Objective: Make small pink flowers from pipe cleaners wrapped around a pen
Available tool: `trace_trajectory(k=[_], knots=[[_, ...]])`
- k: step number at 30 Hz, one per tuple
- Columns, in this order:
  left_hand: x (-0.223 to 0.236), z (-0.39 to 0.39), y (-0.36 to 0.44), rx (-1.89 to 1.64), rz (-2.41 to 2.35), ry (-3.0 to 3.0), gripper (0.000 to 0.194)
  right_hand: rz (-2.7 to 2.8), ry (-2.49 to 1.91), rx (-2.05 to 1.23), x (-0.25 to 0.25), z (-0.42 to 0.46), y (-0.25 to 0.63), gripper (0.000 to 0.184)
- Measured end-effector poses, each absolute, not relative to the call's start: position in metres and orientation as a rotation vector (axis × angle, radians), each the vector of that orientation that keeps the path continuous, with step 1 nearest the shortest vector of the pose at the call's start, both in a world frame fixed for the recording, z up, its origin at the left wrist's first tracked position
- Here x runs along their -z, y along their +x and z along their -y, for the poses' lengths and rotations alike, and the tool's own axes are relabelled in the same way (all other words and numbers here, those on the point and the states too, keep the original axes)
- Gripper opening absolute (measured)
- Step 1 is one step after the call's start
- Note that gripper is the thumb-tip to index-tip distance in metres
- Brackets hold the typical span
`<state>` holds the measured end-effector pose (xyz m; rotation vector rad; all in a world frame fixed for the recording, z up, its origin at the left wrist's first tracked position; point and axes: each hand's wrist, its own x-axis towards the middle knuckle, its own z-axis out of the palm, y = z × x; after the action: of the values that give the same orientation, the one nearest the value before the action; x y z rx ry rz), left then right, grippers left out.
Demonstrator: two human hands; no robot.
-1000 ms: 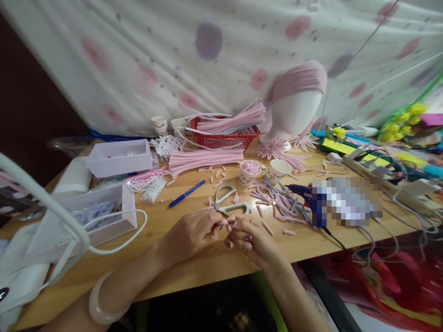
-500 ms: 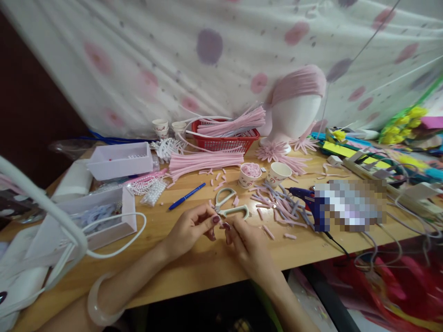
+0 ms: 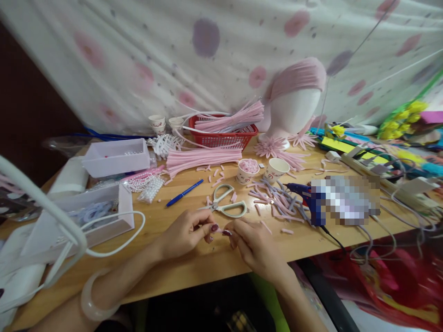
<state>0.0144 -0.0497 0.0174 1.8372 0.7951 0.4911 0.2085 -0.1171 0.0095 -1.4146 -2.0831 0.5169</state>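
Above the front part of the table, my left hand (image 3: 187,235) and my right hand (image 3: 254,242) pinch a small pink piece (image 3: 220,230) between their fingertips. It looks like a short length of fuzzy chenille stem, mostly covered by the fingers. Just beyond the hands lie scissors (image 3: 215,206) with pale handles. Cut pink and lilac stem pieces (image 3: 282,205) are scattered right of them. A paper cup (image 3: 247,177) full of curled pink pieces stands behind, beside another paper cup (image 3: 276,171) that looks hollow. A blue pen (image 3: 184,192) rests to the left.
A red basket (image 3: 221,139) and a bundle of pink stems (image 3: 204,161) are at the back, near a white mannequin head (image 3: 294,110). Right stands a blue glue gun (image 3: 313,203) with its cord. White trays (image 3: 116,159) and a white curved tube (image 3: 44,193) occupy the left.
Both hands stay together on the small pink piece, their fingertips now slightly farther apart, showing more of it. The whole view has shifted a little.
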Motion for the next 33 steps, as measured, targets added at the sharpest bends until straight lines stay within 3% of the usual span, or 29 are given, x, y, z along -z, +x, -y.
trace_trajectory(k=[11,19,22,27,33], knots=[[-0.004,0.052,0.015,-0.619,-0.811,1.829,0.025,1.953,-1.405,-0.643,-0.007,0.116,0.21,0.021],[0.003,0.042,0.003,-0.972,-0.787,2.363,0.018,1.673,-1.352,-0.714,0.001,0.118,0.216,0.03],[0.004,0.033,-0.003,-1.1,-0.916,2.324,0.014,1.466,-1.397,-0.624,0.001,0.119,0.226,0.027],[0.005,0.034,-0.002,-1.084,-0.7,2.397,0.017,1.583,-1.313,-0.31,-0.006,0.119,0.218,0.018],[0.0,0.039,0.002,-1.134,-0.497,2.412,0.024,1.741,-1.353,-0.482,-0.003,0.113,0.185,0.009]])
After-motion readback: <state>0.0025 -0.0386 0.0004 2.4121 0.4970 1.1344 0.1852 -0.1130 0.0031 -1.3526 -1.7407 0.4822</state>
